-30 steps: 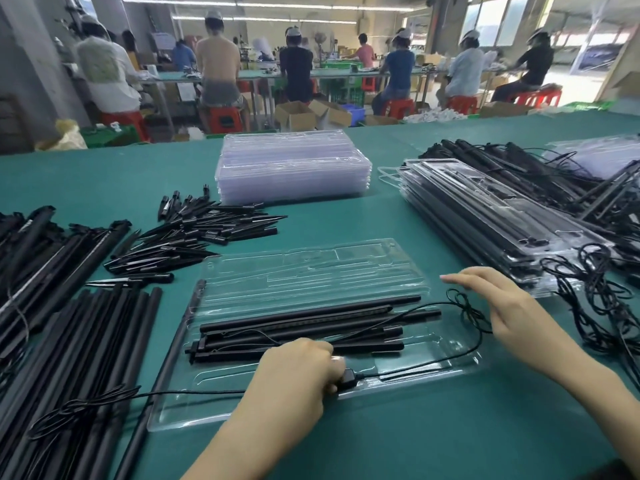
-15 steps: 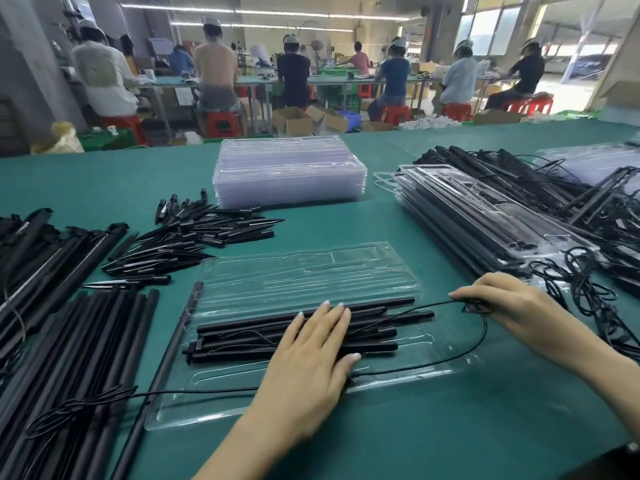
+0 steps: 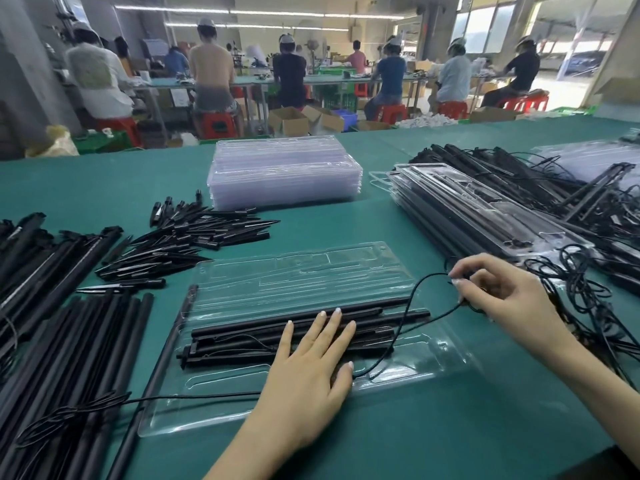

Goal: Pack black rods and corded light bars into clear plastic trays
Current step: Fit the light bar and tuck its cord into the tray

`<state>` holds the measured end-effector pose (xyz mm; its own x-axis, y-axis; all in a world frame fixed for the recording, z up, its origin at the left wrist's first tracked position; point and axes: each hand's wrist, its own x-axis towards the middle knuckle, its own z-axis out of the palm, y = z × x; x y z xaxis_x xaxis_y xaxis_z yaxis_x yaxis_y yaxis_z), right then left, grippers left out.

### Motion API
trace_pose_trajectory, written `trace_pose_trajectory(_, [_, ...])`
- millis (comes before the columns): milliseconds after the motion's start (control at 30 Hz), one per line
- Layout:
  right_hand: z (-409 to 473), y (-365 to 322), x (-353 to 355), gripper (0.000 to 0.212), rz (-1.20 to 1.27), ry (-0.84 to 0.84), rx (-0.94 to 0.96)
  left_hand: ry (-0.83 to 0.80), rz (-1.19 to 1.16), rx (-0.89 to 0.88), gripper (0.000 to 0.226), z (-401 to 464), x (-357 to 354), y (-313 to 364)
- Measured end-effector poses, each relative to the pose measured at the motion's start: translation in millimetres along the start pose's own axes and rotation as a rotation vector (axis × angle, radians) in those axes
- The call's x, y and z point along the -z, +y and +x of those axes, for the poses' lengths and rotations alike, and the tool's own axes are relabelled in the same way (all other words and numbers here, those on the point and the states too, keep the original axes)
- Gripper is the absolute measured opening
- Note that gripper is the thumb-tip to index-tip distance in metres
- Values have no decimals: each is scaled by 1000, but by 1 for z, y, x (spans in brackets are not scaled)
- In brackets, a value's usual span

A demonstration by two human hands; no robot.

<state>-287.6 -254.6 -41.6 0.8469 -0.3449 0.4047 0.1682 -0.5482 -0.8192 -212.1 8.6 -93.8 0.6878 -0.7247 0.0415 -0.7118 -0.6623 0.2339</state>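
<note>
- At nine o'clock on the green-covered bench (image 3: 104,181), a pile of long black rods (image 3: 62,341) lies side by side, with a coiled thin black cord (image 3: 69,414) resting over its near end.
- Toward ten o'clock, a loose heap of short black pointed pieces (image 3: 187,237) is spread just beyond the rods.
- Near the centre, an open clear plastic tray (image 3: 311,271) lies flat; several black rods and light bars (image 3: 263,337) sit lengthwise in its near half.
- Just below centre, the left hand (image 3: 304,372) lies palm down across those bars, its fingers (image 3: 332,327) straight and flat, pressing on them and clasping nothing.
- At twelve o'clock, a stack of empty clear plastic trays (image 3: 284,174) stands well beyond the open tray.
- Right of centre, a thin black cable (image 3: 408,306) rises from the tray's right end in a loop toward three o'clock.
- At three o'clock, the right hand (image 3: 502,296) is raised just off the tray's right edge, its fingers curled and pinching that cable near the top of the loop.
- At two o'clock, a stack of filled clear trays (image 3: 467,209) lies at an angle, near the right hand.
- Toward the far right, a tangle of black corded bars (image 3: 571,188) spreads beyond the filled stack.
- Beyond the bench, seated workers (image 3: 211,71) face other tables.
</note>
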Motion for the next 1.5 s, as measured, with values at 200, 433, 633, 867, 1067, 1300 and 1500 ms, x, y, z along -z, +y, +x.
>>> trace_pose_trajectory(200, [2, -4, 18, 43, 400, -186, -275, 20, 10, -3, 52, 0, -2, 1])
trace_pose_trajectory(433, [-11, -4, 30, 17, 82, -231, -116, 39, 6, -10, 52, -2, -4, 0])
trace_pose_trajectory(633, [-11, -4, 35, 6, -56, -180, -82, 43, -2, -20, 52, -1, -5, -1])
trace_pose_trajectory(867, [-13, 4, 19, 26, 48, -95, -295, 29, -4, -73, 50, -1, -3, -2])
trace_pose_trajectory(1067, [-15, -10, -8, 31, -518, -13, -34, 36, 25, -81, 54, 1, -4, -2])
trace_pose_trajectory(1300, [-19, -21, -20, 31, -478, -419, 248, 1, 90, -120, 51, 2, -4, -2])
trace_pose_trajectory(1500, [-20, -8, -22, 24, -248, -664, 278, -52, 75, -135, 52, 2, -3, -4])
